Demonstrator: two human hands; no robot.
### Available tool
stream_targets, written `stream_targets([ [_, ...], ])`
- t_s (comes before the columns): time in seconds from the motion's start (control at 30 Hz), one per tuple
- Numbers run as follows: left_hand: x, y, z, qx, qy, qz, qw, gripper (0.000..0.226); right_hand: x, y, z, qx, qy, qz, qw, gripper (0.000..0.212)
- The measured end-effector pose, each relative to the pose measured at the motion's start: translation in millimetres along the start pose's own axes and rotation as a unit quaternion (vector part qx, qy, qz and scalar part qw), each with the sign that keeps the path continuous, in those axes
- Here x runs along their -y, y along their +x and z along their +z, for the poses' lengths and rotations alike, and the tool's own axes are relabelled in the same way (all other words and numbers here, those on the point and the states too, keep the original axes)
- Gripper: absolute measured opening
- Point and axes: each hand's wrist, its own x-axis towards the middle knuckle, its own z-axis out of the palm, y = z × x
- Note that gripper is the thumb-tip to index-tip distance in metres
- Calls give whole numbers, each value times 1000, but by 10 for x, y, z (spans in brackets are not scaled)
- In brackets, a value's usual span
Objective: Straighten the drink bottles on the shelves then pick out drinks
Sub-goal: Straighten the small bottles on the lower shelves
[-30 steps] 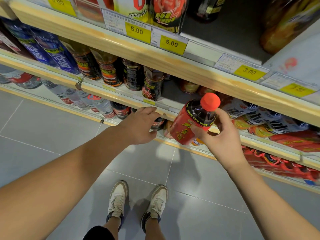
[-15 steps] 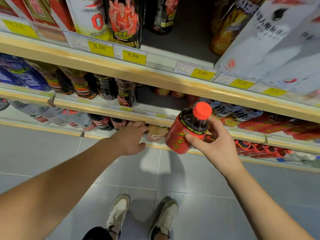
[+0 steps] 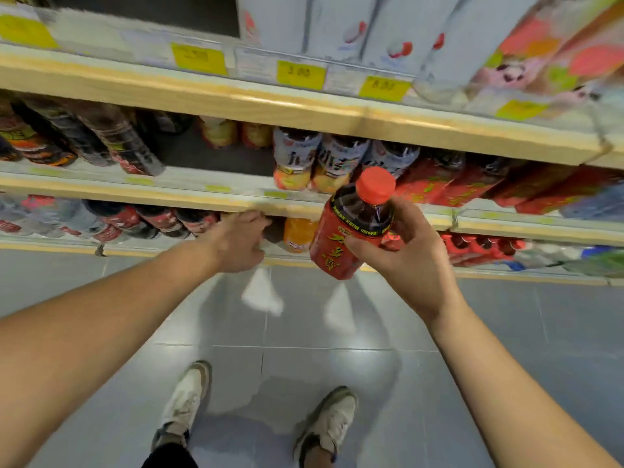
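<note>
We hold a drink bottle (image 3: 351,231) in our right hand (image 3: 415,261), out in front of the shelves and over the floor (image 3: 304,332). The fingers (image 3: 401,217) wrap round its shoulder and the thumb presses on its red label. It is tilted, its red cap (image 3: 376,185) leaning toward the shelves, and dark liquid fills it up to the neck. Our left hand (image 3: 236,243) reaches to the lip of the middle shelf (image 3: 169,194), fingers bent forward under it toward the bottom row. They are blurred and partly hidden, so we cannot tell whether they grip anything. Just beside that hand stands an orange bottle (image 3: 297,233), and to its left a row of dark bottles with red labels (image 3: 158,221). On the middle shelf, dark bottles (image 3: 111,140) lean on the left, pale-labelled ones (image 3: 317,160) stand in the middle, and red-labelled ones (image 3: 439,187) like ours crowd the right. Between the dark and pale groups lies a bare stretch of shelf, with a few bottles (image 3: 219,131) at its back. The top shelf (image 3: 236,103) carries tall pale bottles (image 3: 337,25) and yellow price tags (image 3: 300,74) on its edge. Open floor lies between the shelves and our shoes (image 3: 184,400).
</note>
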Motion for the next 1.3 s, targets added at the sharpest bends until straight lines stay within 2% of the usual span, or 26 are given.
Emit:
stream_targets([
  [0.1,-254,195,58,-1,-17,-27,999,50,-148,-36,-406,1,15,-20,1000,62],
  [0.23,-533,283,126,14,3,-38,999,71,-313,-41,-893,21,-1,-21,1000,62],
  [0.6,-949,695,280,11,3,-52,999,78,-579,43,-1455,7,-8,0,1000,64],
  [0.8,-1169,978,351,5,0,-23,1000,75,-692,107,-1663,-3,11,5,1000,65],
  [0.97,-1421,1166,468,33,16,-14,999,72,-901,148,-1921,-21,16,0,1000,64],
  [1.2,-1889,1446,518,7,45,-31,998,70,-1307,359,-2443,-19,22,2,1000,65],
  [1.3,-2212,1543,613,-17,19,-51,998,65,-1444,447,-2717,-17,25,-1,1000,63],
])
